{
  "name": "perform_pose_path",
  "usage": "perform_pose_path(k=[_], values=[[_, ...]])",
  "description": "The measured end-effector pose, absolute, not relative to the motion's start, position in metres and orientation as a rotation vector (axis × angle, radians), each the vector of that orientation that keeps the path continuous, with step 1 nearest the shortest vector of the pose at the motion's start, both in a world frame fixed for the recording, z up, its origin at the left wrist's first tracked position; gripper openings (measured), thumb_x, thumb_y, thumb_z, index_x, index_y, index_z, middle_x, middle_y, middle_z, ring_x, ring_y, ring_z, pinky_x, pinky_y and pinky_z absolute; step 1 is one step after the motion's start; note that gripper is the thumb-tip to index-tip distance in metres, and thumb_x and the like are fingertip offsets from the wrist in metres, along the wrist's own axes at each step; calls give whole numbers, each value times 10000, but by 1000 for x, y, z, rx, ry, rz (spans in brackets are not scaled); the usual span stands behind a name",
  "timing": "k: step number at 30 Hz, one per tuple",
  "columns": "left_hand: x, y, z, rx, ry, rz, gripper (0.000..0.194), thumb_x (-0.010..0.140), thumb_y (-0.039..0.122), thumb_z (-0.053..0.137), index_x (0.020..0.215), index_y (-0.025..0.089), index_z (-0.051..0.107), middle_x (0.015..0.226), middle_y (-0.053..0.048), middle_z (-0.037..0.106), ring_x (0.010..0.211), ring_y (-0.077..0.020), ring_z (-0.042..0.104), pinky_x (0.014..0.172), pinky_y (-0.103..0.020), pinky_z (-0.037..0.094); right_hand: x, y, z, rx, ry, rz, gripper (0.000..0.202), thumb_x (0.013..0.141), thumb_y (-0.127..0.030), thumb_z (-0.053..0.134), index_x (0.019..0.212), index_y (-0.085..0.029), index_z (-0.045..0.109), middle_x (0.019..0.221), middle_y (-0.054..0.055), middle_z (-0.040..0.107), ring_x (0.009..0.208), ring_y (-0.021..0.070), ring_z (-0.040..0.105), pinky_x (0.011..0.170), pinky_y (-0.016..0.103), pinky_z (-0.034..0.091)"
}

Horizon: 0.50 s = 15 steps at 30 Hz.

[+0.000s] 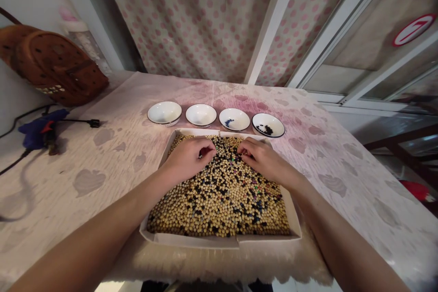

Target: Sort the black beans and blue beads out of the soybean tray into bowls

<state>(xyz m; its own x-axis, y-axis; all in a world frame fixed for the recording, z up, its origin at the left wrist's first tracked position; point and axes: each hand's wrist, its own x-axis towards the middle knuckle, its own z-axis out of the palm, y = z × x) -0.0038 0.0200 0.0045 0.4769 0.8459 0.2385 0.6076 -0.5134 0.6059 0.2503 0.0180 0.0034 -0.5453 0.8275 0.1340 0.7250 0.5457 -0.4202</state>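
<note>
Before us a table under a pale pinkish cloth printed with grey leaf-like shapes [328, 146] carries a shallow white cardboard box [293, 216] at its near edge. We see it filled with a mixed spread of small round tan, black and coloured beads [236, 189], the tan ones by far the most common.

Our left hand [186, 155] reaches over the box's far left part, thumb and forefinger brought together at the tips. Our right hand [262, 157] is over the far right part, its fingers curled into a narrow pinch; whether either holds a bead, we cannot tell.

Just beyond the box stand four round white bowls with dark rims, in a row. We make out beads in only two: a small black heap [268, 130] in the rightmost bowl [273, 121], and a few blue beads [229, 123] in the one beside it [241, 116].

We judge the colour sorting to be at an early stage. Plenty of black remains among the tan, along with scattered green [232, 159], purple and blue specks.
</note>
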Motion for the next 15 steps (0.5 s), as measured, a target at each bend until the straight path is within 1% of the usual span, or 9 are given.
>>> perform_pose_path(k=[6, 11, 13, 15], values=[[-4, 20, 4, 2286, 1202, 732, 132, 908, 224, 553, 850, 191, 668, 808, -8, 703, 719, -147, 607, 665, -278, 424, 250, 19, 1, -1266, -2455, 469, 117, 885, -104, 490, 893, -195, 564, 935, 52, 602, 840, 174, 559, 757, 314, 406], [-4, 21, 3, 2261, 1201, 715, 138, 917, 239, 552, 883, 193, 677, 839, -4, 708, 731, -142, 610, 665, -271, 421, 255, 24, -1, -1299, -2340, 453, 66, 900, -168, 525, 877, -204, 575, 880, 29, 598, 771, 160, 553, 700, 295, 403], [-4, 21, 4, 2256, 1196, 715, 140, 918, 240, 553, 878, 191, 677, 837, -4, 707, 730, -142, 609, 667, -269, 422, 264, 29, 1, -1339, -2213, 385, 62, 904, -210, 537, 854, -203, 573, 852, 29, 597, 746, 161, 557, 685, 292, 411], [-4, 20, 4, 2255, 1194, 714, 140, 917, 238, 555, 862, 187, 674, 823, -3, 701, 721, -139, 604, 663, -267, 420, 277, 37, 1, -1412, -2052, 237, 77, 890, -247, 561, 830, -199, 575, 843, 38, 601, 730, 169, 563, 680, 299, 420]])
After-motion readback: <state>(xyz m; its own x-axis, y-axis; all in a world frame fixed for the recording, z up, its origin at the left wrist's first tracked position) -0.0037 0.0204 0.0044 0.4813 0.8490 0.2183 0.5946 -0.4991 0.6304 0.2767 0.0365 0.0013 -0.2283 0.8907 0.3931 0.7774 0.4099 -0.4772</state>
